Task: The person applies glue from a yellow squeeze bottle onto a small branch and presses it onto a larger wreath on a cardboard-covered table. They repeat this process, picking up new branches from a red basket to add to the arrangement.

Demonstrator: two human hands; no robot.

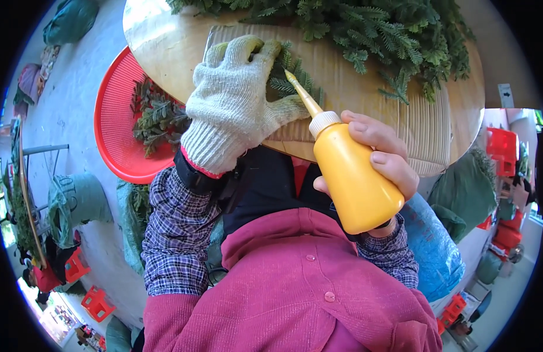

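My left hand [227,88] wears a pale knitted work glove with yellowish fingertips. Its fingers curl over a small green artificial fir sprig [302,81], which shows between forefinger and thumb above a sheet of corrugated cardboard [356,111]. Bare fingers of my right hand [384,144] wrap round a yellow squeeze bottle [355,176] with a white collar. The bottle is tilted, its long pointed nozzle [302,92] reaching to the sprig. Whether the tip touches the needles I cannot tell. The gloved hand hides part of the sprig.
A big heap of fir branches [395,41] covers the far side of the round wooden table [160,53]. At left stands a red plastic basket [116,117] with more sprigs. Green sacks [81,199] and red stools [97,304] stand around on the floor.
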